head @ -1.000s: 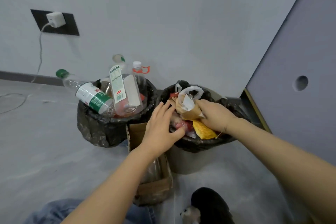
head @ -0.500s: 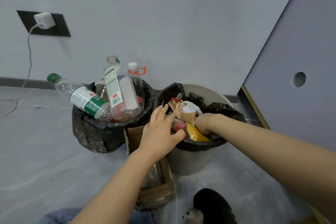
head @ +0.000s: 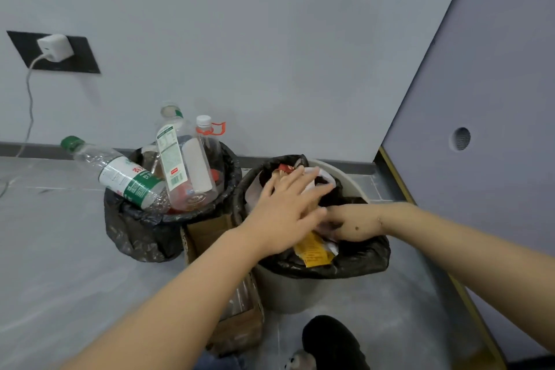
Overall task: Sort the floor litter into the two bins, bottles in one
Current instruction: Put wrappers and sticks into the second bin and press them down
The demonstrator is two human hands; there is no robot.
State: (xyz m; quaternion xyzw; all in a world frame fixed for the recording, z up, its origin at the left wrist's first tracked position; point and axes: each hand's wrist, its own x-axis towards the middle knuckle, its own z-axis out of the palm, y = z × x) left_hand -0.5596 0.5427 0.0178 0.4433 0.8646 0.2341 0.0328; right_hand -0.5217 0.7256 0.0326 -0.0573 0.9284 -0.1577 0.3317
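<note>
- Since a moment ago our left hand [head: 286,213] has slid from the bin's near rim onto the heap, fingers now straight and flat, pressing the wrappers down (compacting, we judge).
- Our right hand [head: 351,224] has sunk deeper into the mixed-litter bin [head: 354,264], just right of the left; its fingers are buried, so we cannot tell their grip.
- Left of both hands, the bottle bin [head: 141,228] brims with bottles [head: 186,165].
- A cardboard box [head: 210,231] under our left forearm is mostly hidden.

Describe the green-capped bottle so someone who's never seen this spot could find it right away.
Start at the black wall socket plate and drop down to the left bin, the one stuffed with bottles. The green-capped bottle lies tilted across that bin's left rim, neck sticking out over the floor. Unlike its upright neighbours, it leans sideways and wears a white-and-green label.
</note>
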